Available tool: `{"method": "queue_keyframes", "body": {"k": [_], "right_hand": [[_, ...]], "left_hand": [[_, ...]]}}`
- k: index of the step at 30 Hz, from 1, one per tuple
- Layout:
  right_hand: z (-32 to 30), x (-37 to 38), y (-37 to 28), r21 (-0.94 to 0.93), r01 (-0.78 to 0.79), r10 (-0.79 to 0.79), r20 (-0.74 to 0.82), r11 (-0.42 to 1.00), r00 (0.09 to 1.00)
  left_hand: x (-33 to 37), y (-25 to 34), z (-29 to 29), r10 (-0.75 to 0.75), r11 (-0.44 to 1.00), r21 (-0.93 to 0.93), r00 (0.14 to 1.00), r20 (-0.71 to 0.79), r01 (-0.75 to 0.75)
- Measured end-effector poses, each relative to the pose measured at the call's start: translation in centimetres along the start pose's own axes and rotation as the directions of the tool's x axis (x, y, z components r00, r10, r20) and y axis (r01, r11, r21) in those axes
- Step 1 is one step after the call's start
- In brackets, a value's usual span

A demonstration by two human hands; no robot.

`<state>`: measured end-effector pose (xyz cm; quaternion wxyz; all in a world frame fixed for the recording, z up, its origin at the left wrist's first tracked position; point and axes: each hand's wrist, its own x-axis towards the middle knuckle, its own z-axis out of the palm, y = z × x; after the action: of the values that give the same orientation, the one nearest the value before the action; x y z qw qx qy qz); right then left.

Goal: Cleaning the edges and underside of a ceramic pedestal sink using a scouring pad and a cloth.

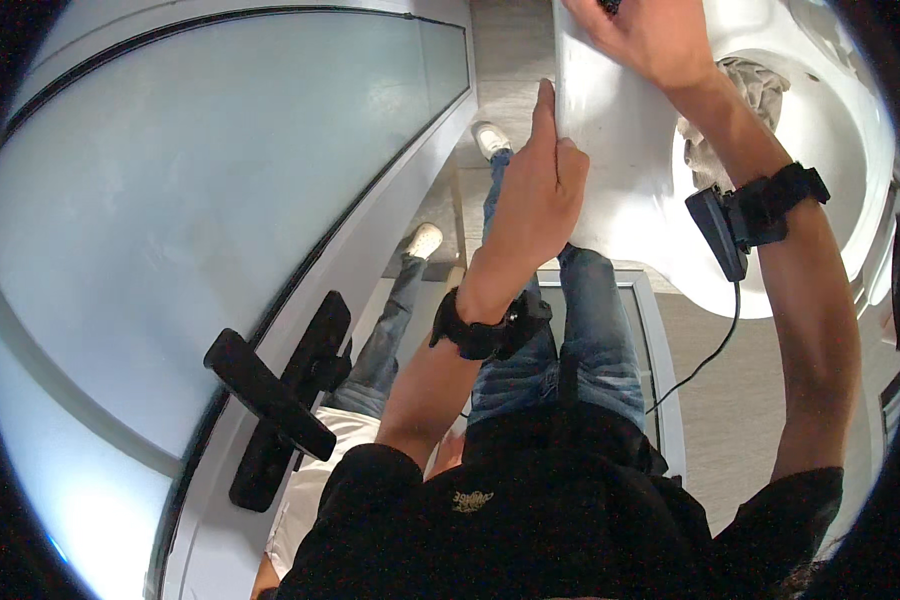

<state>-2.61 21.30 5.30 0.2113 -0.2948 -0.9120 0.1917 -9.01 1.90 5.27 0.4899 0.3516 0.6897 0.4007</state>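
"One black thing (611,5) is peeking out high in my view. Which hand is sitting nearer?"
"The right hand (662,42). The thing is sitting right by those fingers, but I can't tell if they're gripping or which way it's lying."
"And the left hand (538,205)?"
"It's pointing one finger beside the white surface (620,175). I can't tell about the hiding ones."

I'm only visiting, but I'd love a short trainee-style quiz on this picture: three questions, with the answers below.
1. What lies in the basin?
2. True or false: every finger of the left grip is curled.
3. What colour is the thing at the right grip, cut off by the picture's edge: A, red; B, yellow; C, black?

Key:
1. A cloth.
2. False; one finger is stretched straight.
3. C.
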Motion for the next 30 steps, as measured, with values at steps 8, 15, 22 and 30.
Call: {"method": "queue_keyframes", "body": {"k": [8,15,22,30], "right_hand": [[0.2,0.3,0.2,0.019,-0.017,0.016,0.033,1.0,0.999],[0.0,0.1,0.5,0.007,-0.008,0.008,0.03,1.0,1.0],[0.1,0.3,0.5,0.006,-0.013,0.013,0.016,1.0,1.0],[0.1,-0.1,1.0,0.018,-0.007,0.007,0.007,1.0,1.0]], "left_hand": [[0.8,0.5,-0.6,-0.078,0.996,-0.043,0.996,0.05,0.08],[0.1,0.6,-0.1,-0.086,0.996,-0.033,0.996,0.039,0.087],[0.9,0.5,0.1,-0.077,0.995,-0.057,0.997,0.027,0.078],[0.5,0.4,1.0,-0.07,0.996,-0.053,0.997,-0.024,0.068]]}}
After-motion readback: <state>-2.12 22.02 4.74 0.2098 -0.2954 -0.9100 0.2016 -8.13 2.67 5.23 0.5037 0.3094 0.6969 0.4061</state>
